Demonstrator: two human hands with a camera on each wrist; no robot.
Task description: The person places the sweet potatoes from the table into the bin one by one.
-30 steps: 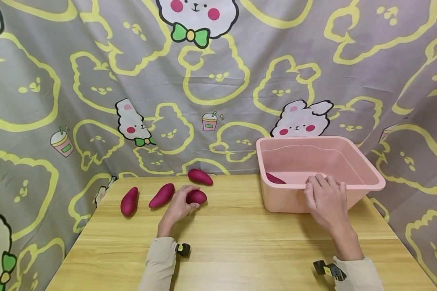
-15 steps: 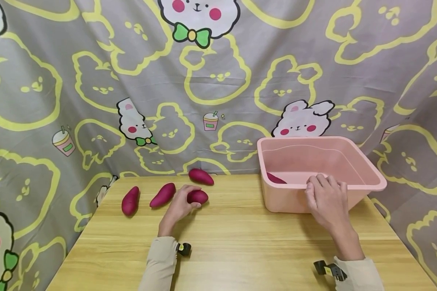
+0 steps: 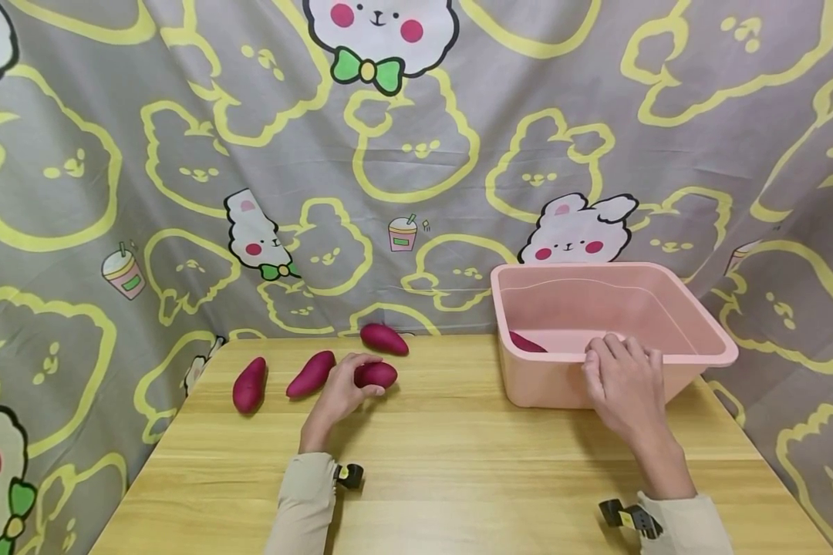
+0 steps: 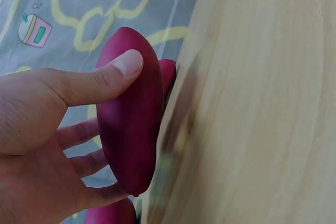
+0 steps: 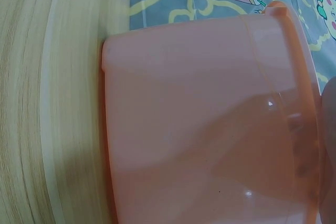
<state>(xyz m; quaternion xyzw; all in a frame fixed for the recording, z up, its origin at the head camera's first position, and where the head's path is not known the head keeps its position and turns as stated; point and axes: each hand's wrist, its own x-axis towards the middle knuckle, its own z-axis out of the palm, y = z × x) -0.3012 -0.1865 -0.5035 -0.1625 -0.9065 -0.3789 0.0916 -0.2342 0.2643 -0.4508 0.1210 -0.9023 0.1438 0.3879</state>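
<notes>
My left hand (image 3: 342,393) holds a purple-red sweet potato (image 3: 377,375) near the back of the table. In the left wrist view the thumb lies across the near side of that sweet potato (image 4: 131,124) and the fingers reach behind it. Whether it touches the table I cannot tell. To the left lie two more sweet potatoes, a slanted one (image 3: 311,375) close by and an outer one (image 3: 249,385). Another sweet potato (image 3: 385,339) lies just behind. My right hand (image 3: 625,385) grips the front rim of a pink plastic bin (image 3: 548,383), fingers curled over the edge.
Inside the bin, at its left, part of a sweet potato (image 3: 526,343) shows above the front rim. The wooden table (image 3: 458,462) ends at the back against a grey cartoon-print curtain (image 3: 444,193). The bin stands at the table's back right.
Hardly anything differs. Both hands keep their places, the left at the sweet potato and the right on the bin's rim; the head view shifts slightly.
</notes>
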